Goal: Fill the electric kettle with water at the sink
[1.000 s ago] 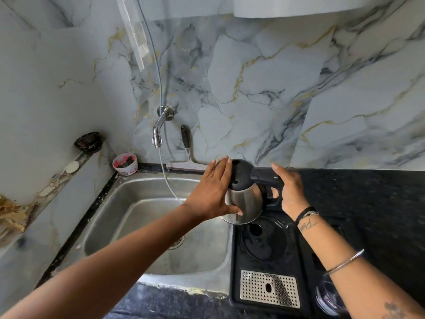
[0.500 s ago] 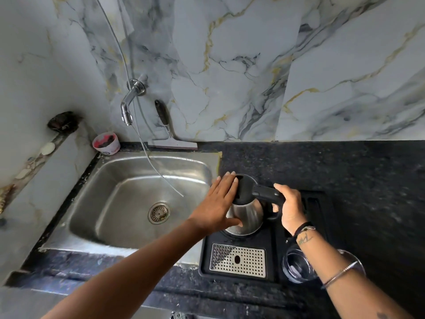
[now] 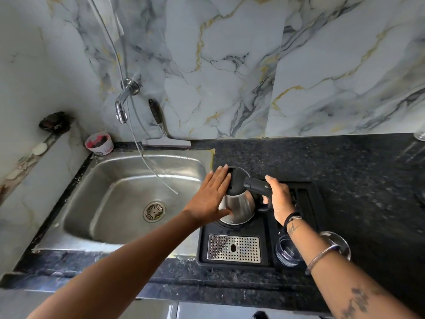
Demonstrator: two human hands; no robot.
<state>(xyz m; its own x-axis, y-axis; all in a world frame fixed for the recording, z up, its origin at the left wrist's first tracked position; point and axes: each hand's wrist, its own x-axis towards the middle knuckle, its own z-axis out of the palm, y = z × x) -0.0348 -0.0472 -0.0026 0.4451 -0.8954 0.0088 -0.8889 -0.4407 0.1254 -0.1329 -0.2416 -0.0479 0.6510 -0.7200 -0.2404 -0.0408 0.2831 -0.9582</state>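
Kettle: our steel electric kettle (image 3: 239, 207) sits on the black tray (image 3: 264, 261), on the counter (image 3: 345, 162) just right of the sink (image 3: 128, 199).
Right hand: our right hand (image 3: 279, 200) is wrapped around the kettle's black handle (image 3: 257, 186).
Left hand: our left hand (image 3: 210, 199) lies flat, fingers spread, against the kettle's side and lid.
Tap: the tap (image 3: 124, 101) juts from the marble wall above the sink, well apart from the kettle.
Sink: no water standing that we can see.

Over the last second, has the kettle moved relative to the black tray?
Yes. The kettle has come down towards the black tray, now at its round base spot; contact is unclear. It has not gone towards the sink.
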